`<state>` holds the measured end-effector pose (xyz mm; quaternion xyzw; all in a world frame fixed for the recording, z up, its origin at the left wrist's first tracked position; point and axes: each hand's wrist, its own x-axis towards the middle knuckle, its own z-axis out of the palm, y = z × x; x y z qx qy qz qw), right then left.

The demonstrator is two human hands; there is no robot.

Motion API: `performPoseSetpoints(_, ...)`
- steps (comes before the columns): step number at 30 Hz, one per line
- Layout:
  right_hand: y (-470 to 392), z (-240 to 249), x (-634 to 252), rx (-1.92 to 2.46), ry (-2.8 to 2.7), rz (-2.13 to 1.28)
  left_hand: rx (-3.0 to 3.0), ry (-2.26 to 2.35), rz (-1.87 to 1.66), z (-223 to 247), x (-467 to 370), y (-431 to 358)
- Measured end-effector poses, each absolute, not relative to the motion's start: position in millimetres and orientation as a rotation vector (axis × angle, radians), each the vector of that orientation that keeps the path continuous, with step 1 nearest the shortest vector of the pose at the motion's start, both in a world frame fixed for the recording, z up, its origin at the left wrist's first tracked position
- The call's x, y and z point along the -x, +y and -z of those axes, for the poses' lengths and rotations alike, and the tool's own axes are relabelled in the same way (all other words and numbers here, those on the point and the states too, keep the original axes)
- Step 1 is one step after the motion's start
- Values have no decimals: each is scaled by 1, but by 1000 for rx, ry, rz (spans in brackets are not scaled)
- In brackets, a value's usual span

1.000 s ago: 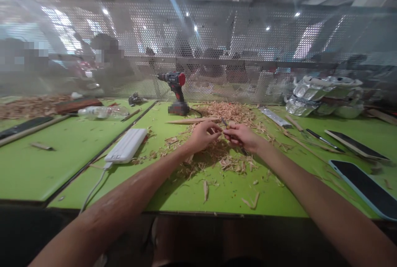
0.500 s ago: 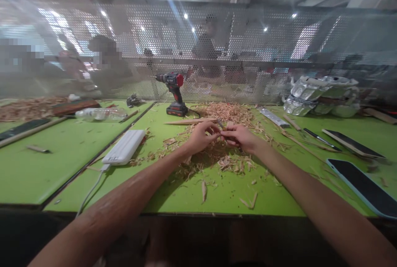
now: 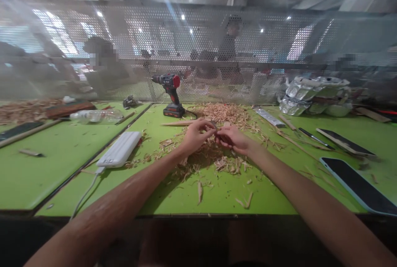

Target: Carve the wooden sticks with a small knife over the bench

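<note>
My left hand (image 3: 198, 135) is closed, thumb and fingers pinched around something small and dark that I cannot make out. Touching it on the right, my right hand (image 3: 233, 138) is also closed, its fingers curled round something mostly hidden. Both hands are above a heap of pale wood shavings (image 3: 229, 164) on the green table (image 3: 217, 200). A long pointed wood piece (image 3: 175, 123) lies just behind my left hand. More shavings (image 3: 223, 111) are piled beyond the fingers.
A cordless drill (image 3: 172, 95) stands behind my hands. A white power bank (image 3: 119, 150) with a cable lies left. To the right are a phone (image 3: 356, 184), a black-topped board (image 3: 345, 143), a pen-like tool (image 3: 316, 138) and foil-wrapped items (image 3: 316, 95). A perforated screen (image 3: 186, 43) stands behind.
The view has shifted slightly, moving the table items a little left. My hands are still together, with the fingers changed slightly. A person behind the screen has moved right.
</note>
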<state>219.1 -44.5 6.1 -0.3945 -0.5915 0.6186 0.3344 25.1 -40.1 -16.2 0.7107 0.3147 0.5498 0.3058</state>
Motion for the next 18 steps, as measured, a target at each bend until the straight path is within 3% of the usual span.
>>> performPoseSetpoints(9,-43,-4,-221,1045,-1480,-1552,-1676,1068,-1499,25,-19,-26)
performPoseSetpoints(18,-46,-2,-211,949,-1463,-1400,-1983,996,-1592,19,-24,-39)
